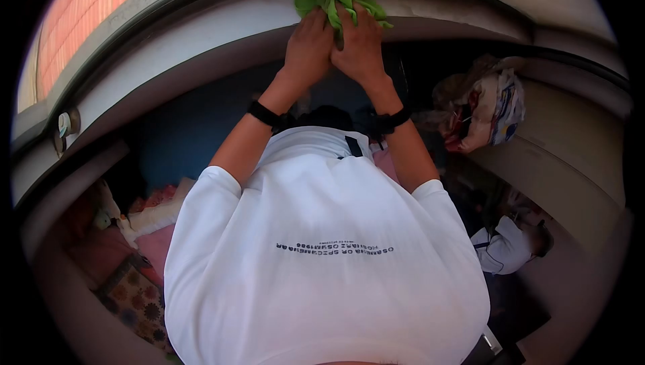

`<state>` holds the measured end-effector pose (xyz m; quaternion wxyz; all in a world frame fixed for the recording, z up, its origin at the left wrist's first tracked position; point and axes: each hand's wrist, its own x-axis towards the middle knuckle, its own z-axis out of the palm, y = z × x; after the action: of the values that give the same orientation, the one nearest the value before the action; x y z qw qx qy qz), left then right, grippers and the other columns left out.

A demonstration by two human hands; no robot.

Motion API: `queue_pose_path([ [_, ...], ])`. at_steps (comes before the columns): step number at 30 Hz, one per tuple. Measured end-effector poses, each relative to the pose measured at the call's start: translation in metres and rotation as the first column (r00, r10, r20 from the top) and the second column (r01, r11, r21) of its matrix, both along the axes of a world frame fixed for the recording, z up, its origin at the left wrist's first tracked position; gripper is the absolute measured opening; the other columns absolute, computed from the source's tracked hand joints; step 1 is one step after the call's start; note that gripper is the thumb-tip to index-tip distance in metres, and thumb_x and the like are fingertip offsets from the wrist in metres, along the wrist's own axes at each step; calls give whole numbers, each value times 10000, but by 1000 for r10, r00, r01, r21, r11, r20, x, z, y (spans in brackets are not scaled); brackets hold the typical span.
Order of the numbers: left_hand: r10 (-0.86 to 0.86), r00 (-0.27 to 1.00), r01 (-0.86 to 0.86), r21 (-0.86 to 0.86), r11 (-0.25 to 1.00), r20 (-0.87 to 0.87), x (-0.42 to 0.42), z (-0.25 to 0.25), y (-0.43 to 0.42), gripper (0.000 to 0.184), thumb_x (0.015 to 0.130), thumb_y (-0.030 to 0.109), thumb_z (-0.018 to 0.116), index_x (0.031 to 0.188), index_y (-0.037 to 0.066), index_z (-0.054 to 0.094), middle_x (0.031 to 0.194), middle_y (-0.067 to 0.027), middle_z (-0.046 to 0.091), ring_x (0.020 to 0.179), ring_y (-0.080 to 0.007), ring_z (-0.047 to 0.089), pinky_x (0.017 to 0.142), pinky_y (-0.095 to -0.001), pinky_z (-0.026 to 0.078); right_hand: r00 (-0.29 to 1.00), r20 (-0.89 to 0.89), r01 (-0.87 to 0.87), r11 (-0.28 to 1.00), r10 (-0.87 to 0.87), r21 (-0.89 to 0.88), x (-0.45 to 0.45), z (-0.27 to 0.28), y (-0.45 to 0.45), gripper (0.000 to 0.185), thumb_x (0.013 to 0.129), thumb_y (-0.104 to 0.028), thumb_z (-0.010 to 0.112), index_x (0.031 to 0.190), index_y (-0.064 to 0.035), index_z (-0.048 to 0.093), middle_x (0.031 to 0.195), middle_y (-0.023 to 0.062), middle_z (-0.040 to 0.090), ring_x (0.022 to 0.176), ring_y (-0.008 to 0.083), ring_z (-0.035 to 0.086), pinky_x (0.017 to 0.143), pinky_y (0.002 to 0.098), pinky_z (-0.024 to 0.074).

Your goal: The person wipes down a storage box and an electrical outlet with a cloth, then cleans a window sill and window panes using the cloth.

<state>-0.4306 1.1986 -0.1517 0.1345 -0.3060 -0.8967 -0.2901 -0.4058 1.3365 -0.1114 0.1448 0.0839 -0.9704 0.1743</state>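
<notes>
A crumpled bright green cloth [346, 5] rests on the white window sill [222, 49] at the top of the view. My left hand [309, 46] has its fingers closed into the cloth's near left side. Close beside it, touching near the thumbs, my right hand [360, 46] grips the right part of the same cloth. Both arms reach straight forward, and each wrist wears a black band. Folds of the fabric cover some of the fingertips.
A dark window frame track [181, 7] curves along the sill, with a latch [65, 124] at left. Reddish roofing [101, 19] shows outside. A printed plastic bag [494, 106] stands at right. Below left lies pink bedding [151, 251] beside a patterned cloth [138, 301].
</notes>
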Motion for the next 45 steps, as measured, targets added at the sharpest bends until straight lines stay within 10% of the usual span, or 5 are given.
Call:
queue_pose_path([
  [14,502,842,-424,-335,842,196,45,28,-236,567,766,2,672,1310,-77,530,1305,-308,515,1272,-474,478,1122,-511,368,860,-182,-503,853,478,-140,-31,-23,-236,529,781,-246,708,1274,-122,559,1333,204,571,1272,323,552,1063,513,370],
  [23,323,921,-288,-178,941,219,12,32,-132,765,709,109,755,1394,-52,453,1407,-283,462,1345,-483,398,1150,-514,339,893,-136,-448,872,429,-197,-26,-20,-107,551,762,-224,687,1283,-91,568,1234,158,622,1176,288,603,998,459,427],
  [36,-227,973,223,83,971,33,-29,11,183,500,756,181,685,1178,-66,583,1228,-243,568,1212,-415,517,1087,-472,409,998,56,53,953,-38,-299,4,-4,202,464,803,-58,653,1253,-10,551,1120,244,621,1019,435,614,857,470,512],
  [45,-396,872,317,284,905,287,-24,18,263,334,801,177,669,1053,-22,579,1007,-181,618,961,-373,635,786,-454,543,944,-69,289,912,-322,-292,25,40,238,468,807,-13,652,1265,-36,557,1147,216,605,1070,409,613,931,444,499],
])
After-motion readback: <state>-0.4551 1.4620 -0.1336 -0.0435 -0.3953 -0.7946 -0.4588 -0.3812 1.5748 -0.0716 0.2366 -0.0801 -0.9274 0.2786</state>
